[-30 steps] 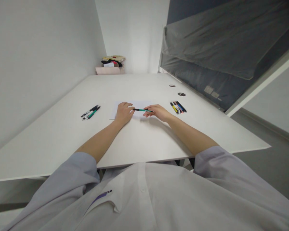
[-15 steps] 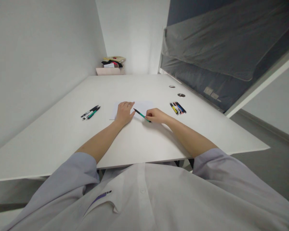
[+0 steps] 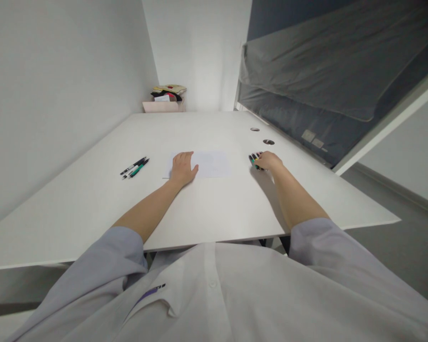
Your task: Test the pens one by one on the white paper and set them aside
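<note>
My left hand point(image 3: 181, 169) rests open on the left part of a white sheet of paper point(image 3: 212, 164), fingers extended and thumb apart. At the right, my right hand point(image 3: 270, 161) is closed at a row of pens and markers point(image 3: 256, 155). Its fingertips are on a green and black pen point(image 3: 252, 160), which lies at the left side of that row. Most of the row is hidden under the hand, so only the far ends show clearly.
Several pens point(image 3: 134, 167), black, white and green, lie together left of the paper. Two round metal grommets point(image 3: 268, 142) are set in the white table point(image 3: 207, 209) near its right edge. A box point(image 3: 160, 106) with cloth items stands at the far end.
My right hand has carried the green and black pen from above the paper to the right, down to the row of pens. My left hand has stayed on the paper, almost still.
</note>
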`<state>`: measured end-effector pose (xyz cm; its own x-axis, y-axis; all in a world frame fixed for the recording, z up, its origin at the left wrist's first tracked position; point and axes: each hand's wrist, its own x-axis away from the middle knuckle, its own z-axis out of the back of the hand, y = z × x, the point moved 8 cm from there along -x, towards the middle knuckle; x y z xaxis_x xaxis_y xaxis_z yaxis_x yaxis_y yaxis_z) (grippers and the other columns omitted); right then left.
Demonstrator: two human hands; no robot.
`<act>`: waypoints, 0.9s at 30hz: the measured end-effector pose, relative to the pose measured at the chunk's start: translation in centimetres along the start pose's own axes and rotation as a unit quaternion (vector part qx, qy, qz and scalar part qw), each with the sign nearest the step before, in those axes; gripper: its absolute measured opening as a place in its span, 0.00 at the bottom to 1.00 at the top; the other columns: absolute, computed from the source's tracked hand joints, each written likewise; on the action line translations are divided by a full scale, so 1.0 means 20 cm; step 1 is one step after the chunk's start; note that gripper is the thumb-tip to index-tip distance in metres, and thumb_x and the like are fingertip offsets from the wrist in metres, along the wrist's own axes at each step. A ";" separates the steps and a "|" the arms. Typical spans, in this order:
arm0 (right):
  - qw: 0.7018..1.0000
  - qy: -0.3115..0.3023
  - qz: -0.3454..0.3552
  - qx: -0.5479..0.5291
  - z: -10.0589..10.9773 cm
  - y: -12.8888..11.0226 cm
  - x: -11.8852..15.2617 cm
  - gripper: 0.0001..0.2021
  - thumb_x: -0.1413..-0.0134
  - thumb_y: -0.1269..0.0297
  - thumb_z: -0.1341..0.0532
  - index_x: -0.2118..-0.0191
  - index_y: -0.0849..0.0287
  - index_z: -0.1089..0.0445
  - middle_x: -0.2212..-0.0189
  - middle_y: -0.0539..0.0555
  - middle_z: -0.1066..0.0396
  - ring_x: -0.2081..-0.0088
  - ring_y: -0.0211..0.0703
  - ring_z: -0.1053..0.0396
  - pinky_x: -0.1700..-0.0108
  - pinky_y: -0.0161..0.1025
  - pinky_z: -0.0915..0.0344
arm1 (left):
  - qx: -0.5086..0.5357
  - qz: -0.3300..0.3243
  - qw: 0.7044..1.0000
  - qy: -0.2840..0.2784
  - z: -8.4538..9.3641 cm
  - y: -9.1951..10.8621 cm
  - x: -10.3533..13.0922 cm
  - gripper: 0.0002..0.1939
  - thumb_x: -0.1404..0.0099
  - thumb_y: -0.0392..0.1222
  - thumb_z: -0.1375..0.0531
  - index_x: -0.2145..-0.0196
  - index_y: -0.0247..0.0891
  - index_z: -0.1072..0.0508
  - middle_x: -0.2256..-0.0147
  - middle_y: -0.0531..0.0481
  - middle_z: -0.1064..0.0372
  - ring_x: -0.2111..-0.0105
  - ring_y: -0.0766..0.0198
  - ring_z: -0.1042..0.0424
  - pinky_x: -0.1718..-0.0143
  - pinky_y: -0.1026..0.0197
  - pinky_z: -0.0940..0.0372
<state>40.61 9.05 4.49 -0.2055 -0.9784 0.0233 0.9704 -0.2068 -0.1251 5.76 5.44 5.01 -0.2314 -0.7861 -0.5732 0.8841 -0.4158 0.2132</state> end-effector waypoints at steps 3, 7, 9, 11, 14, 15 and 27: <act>0.997 0.014 -0.070 -0.005 0.01 0.05 0.02 0.18 0.48 0.61 0.38 0.53 0.61 0.23 0.57 0.64 0.23 0.56 0.52 0.25 0.61 0.38 0.32 | 0.005 0.002 1.000 0.007 0.00 -0.01 0.00 0.27 0.37 0.44 0.43 0.41 0.34 0.35 0.43 0.35 0.33 0.41 0.44 0.38 0.36 0.42 0.48; 0.995 0.029 -0.090 -0.030 0.01 0.07 0.03 0.19 0.48 0.61 0.37 0.51 0.61 0.24 0.55 0.66 0.23 0.54 0.53 0.25 0.59 0.40 0.31 | 0.013 0.001 1.000 0.009 0.00 -0.01 0.00 0.26 0.37 0.43 0.43 0.41 0.35 0.34 0.44 0.35 0.32 0.42 0.44 0.37 0.37 0.42 0.47; 0.994 0.028 -0.097 -0.036 0.01 0.08 0.03 0.19 0.48 0.61 0.37 0.51 0.61 0.24 0.54 0.66 0.23 0.53 0.54 0.26 0.58 0.42 0.31 | 0.014 0.002 1.000 0.009 0.00 -0.01 0.00 0.26 0.37 0.43 0.43 0.42 0.36 0.34 0.44 0.36 0.32 0.42 0.44 0.37 0.38 0.42 0.46; 0.994 0.027 -0.099 -0.040 0.01 0.08 0.04 0.18 0.48 0.62 0.37 0.52 0.61 0.24 0.54 0.67 0.24 0.53 0.56 0.26 0.58 0.43 0.31 | 0.012 0.001 1.000 0.007 0.00 -0.01 0.00 0.26 0.37 0.43 0.43 0.42 0.36 0.34 0.44 0.36 0.32 0.42 0.45 0.37 0.38 0.42 0.46; 0.994 0.029 -0.095 -0.043 0.01 0.08 0.04 0.18 0.47 0.62 0.38 0.52 0.62 0.24 0.54 0.69 0.24 0.53 0.57 0.26 0.58 0.44 0.31 | 0.010 0.001 1.000 0.003 0.00 0.00 0.00 0.25 0.37 0.43 0.43 0.43 0.36 0.33 0.44 0.36 0.32 0.42 0.44 0.37 0.38 0.42 0.46; 0.994 0.030 -0.095 -0.042 0.01 0.08 0.04 0.18 0.47 0.62 0.38 0.52 0.63 0.24 0.54 0.69 0.24 0.53 0.57 0.26 0.58 0.44 0.32 | 0.009 0.000 1.000 0.002 0.00 0.00 0.00 0.24 0.37 0.43 0.43 0.43 0.36 0.33 0.45 0.36 0.32 0.42 0.44 0.37 0.38 0.42 0.45; 0.993 0.029 -0.109 -0.038 0.01 0.10 0.04 0.17 0.50 0.59 0.35 0.54 0.60 0.23 0.57 0.65 0.23 0.54 0.52 0.25 0.59 0.41 0.31 | 0.000 0.003 1.000 -0.008 0.00 0.00 0.00 0.23 0.37 0.42 0.44 0.44 0.36 0.32 0.45 0.36 0.32 0.42 0.44 0.37 0.38 0.42 0.45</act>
<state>42.35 7.88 4.54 -0.4190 -0.9080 0.0013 0.8900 -0.4110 -0.1976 5.77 5.34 5.03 -0.2331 -0.7951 -0.5599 0.8852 -0.4119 0.2164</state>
